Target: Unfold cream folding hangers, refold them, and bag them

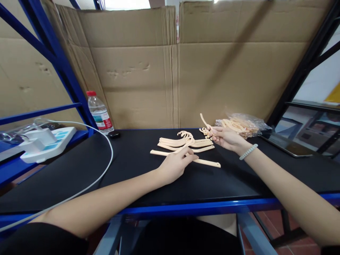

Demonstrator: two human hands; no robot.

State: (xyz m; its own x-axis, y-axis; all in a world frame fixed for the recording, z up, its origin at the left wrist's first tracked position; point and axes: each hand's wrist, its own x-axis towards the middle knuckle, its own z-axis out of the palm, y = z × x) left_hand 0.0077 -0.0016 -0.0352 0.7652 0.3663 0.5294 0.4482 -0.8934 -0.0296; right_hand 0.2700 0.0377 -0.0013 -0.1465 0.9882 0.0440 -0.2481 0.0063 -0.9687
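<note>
My left hand (175,165) is closed around the middle of a cream-coloured clothes hanger (208,163), lying close over the table with its hook pointing away from me. Just behind it, several similar hangers (170,142) lie overlapped in a row, their curved hooks (186,134) bunched together. To the right, my right hand (225,137) pinches a cream hanger (203,119); one curved arm of it sticks up past the fingertips, while the rest is partly hidden by the fingers. Small cream hook-shaped parts (204,130) show beside those fingertips.
A clear plastic bag (255,122) of more cream hangers lies behind my right hand. A dark flat tablet-like device (288,146) is at right. On the left stand a bottle (99,113), a small black object (114,134), a power strip (50,141) and a white cable (111,152).
</note>
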